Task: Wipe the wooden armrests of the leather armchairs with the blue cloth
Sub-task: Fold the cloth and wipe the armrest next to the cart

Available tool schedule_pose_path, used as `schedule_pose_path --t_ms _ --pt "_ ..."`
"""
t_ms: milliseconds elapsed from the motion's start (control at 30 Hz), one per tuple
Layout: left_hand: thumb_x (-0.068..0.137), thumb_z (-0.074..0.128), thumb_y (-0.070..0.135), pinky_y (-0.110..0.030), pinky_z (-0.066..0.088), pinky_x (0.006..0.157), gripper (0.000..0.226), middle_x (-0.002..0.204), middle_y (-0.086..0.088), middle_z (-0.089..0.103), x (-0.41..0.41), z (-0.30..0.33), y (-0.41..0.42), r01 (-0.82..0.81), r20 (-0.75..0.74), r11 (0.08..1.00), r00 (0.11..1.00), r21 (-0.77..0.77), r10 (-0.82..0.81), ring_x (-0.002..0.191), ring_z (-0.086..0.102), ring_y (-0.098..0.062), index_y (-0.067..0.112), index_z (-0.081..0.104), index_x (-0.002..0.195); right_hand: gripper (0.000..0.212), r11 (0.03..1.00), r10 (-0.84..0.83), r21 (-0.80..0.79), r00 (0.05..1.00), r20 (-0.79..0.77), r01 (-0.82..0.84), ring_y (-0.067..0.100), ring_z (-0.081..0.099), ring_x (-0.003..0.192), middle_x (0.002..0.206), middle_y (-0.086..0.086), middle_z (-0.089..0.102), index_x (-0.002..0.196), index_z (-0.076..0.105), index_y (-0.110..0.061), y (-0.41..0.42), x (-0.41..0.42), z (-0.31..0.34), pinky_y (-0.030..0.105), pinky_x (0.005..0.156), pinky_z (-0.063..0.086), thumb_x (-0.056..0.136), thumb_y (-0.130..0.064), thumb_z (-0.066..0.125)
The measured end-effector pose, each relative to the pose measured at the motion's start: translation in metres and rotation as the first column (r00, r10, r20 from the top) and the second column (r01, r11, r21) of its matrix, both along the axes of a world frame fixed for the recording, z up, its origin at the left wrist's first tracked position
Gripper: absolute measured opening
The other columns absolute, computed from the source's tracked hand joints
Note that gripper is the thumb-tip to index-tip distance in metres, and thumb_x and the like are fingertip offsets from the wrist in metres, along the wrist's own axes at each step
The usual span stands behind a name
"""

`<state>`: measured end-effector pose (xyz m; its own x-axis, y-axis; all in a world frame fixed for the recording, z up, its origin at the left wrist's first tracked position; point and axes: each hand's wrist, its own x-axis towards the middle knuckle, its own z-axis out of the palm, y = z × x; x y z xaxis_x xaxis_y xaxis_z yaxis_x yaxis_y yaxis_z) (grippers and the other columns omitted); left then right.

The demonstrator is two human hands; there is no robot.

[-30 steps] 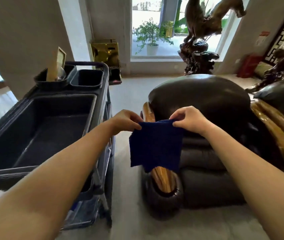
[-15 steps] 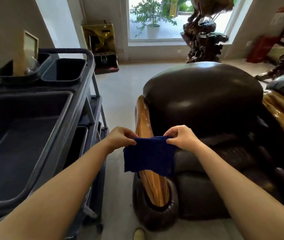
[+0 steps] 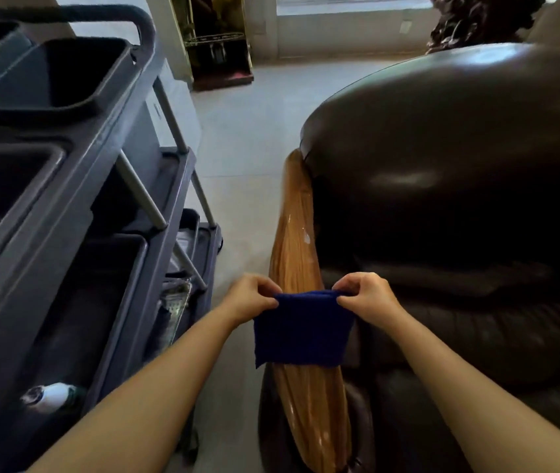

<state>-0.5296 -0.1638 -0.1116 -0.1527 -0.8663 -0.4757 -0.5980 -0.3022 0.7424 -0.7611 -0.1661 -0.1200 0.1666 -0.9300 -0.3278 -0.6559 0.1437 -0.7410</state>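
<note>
Two hands: left hand (image 3: 249, 295), right hand (image 3: 369, 295) pinching blue cloth (image 3: 302, 331) | cart bin (image 3: 53, 71) dark inside

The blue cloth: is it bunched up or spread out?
Spread out. The left hand and right hand pinch the cloth's top corners; it hangs flat.

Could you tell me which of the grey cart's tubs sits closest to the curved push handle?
The small upper tub, just below the push handle. The larger tub lies further along the cart, toward the person.
</note>
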Motion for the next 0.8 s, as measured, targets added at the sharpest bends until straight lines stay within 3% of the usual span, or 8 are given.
schedule_pose_path --t_ms 133,233,267,333,400,467,600,800 --pt "0.078 0.062 0.004 -0.027 0.053 0.077 0.02 0.092 -0.001 0.069 -0.013 -0.043 -0.057 -0.054 0.073 0.996 0.996 -0.076 0.06 0.088 0.063 -0.013 0.016 0.07 0.092 0.031 0.998 -0.022 -0.062 1.0 0.002 0.022 0.004 0.06 0.078 0.081 -0.013 0.06 0.076 0.057 -0.039 -0.057 -0.001 -0.044 0.012 0.056 0.043 0.079 -0.009 0.065" --pt "0.084 0.057 0.006 -0.027 0.045 0.091 0.03 0.115 -0.007 0.064 -0.024 -0.077 -0.075 -0.094 0.183 0.937 0.97 -0.337 0.163 0.11 0.057 -0.022 0.014 0.062 0.113 0.028 0.975 -0.105 -0.203 0.993 -0.051 0.093 0.014 0.057 0.104 0.107 -0.006 0.059 0.105 0.06 -0.025 -0.081 0.006 -0.076 0.02 0.08 0.047 0.082 -0.009 0.062" --pt "0.087 0.053 0.011 -0.028 0.037 0.101 0.039 0.13 -0.008 0.055 -0.028 -0.091 -0.071 -0.102 0.229 0.88 0.946 -0.464 0.23 0.124 0.047 -0.024 0.014 0.051 0.126 0.038 0.943 -0.186 -0.294 0.979 -0.079 0.155 0.017 0.049 0.12 0.124 0.0 0.054 0.12 0.054 -0.021 -0.08 0.01 -0.09 0.026 0.094 0.044 0.083 -0.012 0.061" --pt "0.094 0.039 0.024 -0.032 0.01 0.117 0.055 0.155 -0.003 0.019 -0.039 -0.12 -0.05 -0.037 0.328 0.796 0.899 -0.605 0.291 0.143 0.013 -0.018 0.021 0.018 0.144 0.054 0.862 -0.321 -0.44 0.943 -0.086 0.253 0.018 0.02 0.141 0.15 0.003 0.03 0.14 0.032 -0.022 -0.061 0.024 -0.118 0.036 0.112 0.024 0.09 -0.023 0.052" --pt "0.094 0.024 0.033 -0.037 -0.005 0.117 0.06 0.157 0.004 -0.01 -0.049 -0.145 -0.023 0.085 0.42 0.796 0.88 -0.599 0.222 0.144 -0.006 -0.015 0.026 -0.006 0.145 0.057 0.868 -0.284 -0.448 0.955 -0.09 0.216 0.012 -0.003 0.144 0.157 0.0 0.007 0.146 0.01 -0.029 -0.031 0.042 -0.139 0.041 0.115 0.008 0.094 -0.035 0.033" --pt "0.092 0.018 0.037 -0.037 -0.006 0.116 0.06 0.154 0.007 -0.023 -0.055 -0.173 -0.013 0.14 0.459 0.834 0.876 -0.534 0.147 0.142 -0.011 -0.014 0.029 -0.013 0.143 0.058 0.915 -0.196 -0.378 0.975 -0.108 0.142 0.008 -0.013 0.142 0.155 -0.006 -0.008 0.144 -0.005 -0.034 -0.018 0.053 -0.166 0.044 0.117 0.005 0.092 -0.044 0.019" --pt "0.092 0.021 0.033 -0.037 -0.002 0.118 0.058 0.154 -0.003 -0.004 -0.059 -0.187 -0.031 0.07 0.39 0.84 0.904 -0.538 0.175 0.143 -0.011 -0.016 0.02 -0.001 0.144 0.058 0.922 -0.165 -0.372 0.976 -0.141 0.103 0.004 -0.017 0.14 0.152 -0.013 -0.018 0.139 -0.018 -0.04 -0.039 0.057 -0.185 0.036 0.116 0.01 0.091 -0.051 0.013" --pt "0.092 0.018 0.036 -0.024 -0.011 0.115 0.058 0.153 0.002 -0.012 -0.06 -0.179 -0.059 0.037 0.363 0.852 0.913 -0.522 0.183 0.142 -0.014 -0.01 0.02 -0.004 0.143 0.062 0.927 -0.132 -0.369 0.981 -0.144 0.071 0.01 -0.014 0.142 0.154 -0.007 -0.016 0.141 -0.017 -0.037 -0.066 0.062 -0.182 0.037 0.114 0.022 0.091 -0.051 0.015"
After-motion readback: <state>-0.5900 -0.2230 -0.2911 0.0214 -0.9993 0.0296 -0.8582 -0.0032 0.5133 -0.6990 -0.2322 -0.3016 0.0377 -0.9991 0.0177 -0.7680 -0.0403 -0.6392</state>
